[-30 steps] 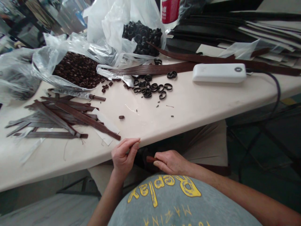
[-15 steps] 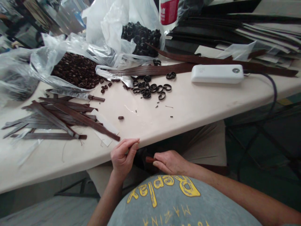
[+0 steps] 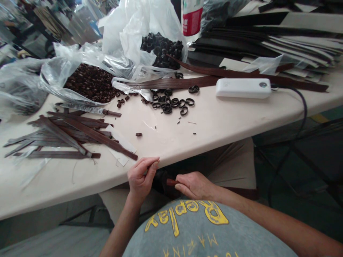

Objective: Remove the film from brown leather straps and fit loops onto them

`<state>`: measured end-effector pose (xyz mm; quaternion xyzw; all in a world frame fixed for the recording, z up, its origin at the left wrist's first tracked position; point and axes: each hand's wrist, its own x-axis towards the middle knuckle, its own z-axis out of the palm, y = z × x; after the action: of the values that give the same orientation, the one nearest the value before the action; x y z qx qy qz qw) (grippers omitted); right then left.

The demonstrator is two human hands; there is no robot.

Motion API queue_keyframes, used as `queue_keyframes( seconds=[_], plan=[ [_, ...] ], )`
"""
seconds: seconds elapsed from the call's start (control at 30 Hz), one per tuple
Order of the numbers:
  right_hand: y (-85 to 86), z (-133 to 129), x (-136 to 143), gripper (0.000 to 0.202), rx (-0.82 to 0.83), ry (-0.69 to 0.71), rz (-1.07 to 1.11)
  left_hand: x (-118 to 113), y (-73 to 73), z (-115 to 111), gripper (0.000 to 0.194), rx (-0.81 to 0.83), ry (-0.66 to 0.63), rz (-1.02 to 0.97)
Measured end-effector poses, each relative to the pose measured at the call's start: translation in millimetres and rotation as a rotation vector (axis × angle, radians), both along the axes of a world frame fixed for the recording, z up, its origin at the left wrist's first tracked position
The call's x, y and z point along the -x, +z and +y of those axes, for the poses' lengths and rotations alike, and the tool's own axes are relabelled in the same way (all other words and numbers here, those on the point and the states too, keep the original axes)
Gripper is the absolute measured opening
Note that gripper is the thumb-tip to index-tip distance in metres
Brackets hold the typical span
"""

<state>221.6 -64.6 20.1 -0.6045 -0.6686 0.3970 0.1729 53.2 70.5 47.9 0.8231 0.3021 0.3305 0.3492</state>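
One brown piece [image 3: 171, 182] is in the right hand [image 3: 195, 184], fingers clamped; the left hand [image 3: 141, 177] has fingers together.

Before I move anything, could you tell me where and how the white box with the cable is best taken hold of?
I'd pinch the white box across its middle from above, reaching in from the near side. It lies flat and long; the cable leaves its right end, and brown straps lie close behind.

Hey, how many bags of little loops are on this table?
2 clearly: a bag of brown loops, left of centre, and a bag of black loops farther back to its right. A third bag, far left, has contents too blurred to tell.
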Motion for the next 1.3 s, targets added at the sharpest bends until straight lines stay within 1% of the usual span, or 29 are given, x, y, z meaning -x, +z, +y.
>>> queue_keyframes(
  seconds=[0.27, 0.47, 0.8, 1.03, 1.17, 1.3],
  plan=[
    [-2.1, 1.3, -0.6, 0.033, -0.020, -0.010, 0.026, -0.6, 0.6, 0.2, 0.015, 0.002, -0.008, -0.010],
    [-2.0, 0.8, 1.9, 0.038, -0.018, -0.021, 0.040, 0.8, -1.8, 0.7, 0.017, 0.007, -0.019, -0.019],
    [-0.9, 0.2, 2.3, 0.034, 0.010, -0.018, 0.037, 0.9, -1.9, 0.2, 0.019, -0.003, -0.019, -0.026],
    [-4.3, -0.4, 2.2, 0.035, -0.010, -0.020, 0.043, 1.5, -3.7, 0.5, 0.018, 0.001, -0.014, -0.025],
    [-3.3, -0.1, 2.4, 0.032, 0.009, -0.008, 0.035, 2.0, -4.3, 0.2, 0.020, 0.007, -0.017, -0.034],
    [-1.7, 0.4, 3.1, 0.035, -0.002, -0.015, 0.048, 1.4, -3.3, -0.7, 0.021, 0.005, -0.018, -0.035]
  ],
)
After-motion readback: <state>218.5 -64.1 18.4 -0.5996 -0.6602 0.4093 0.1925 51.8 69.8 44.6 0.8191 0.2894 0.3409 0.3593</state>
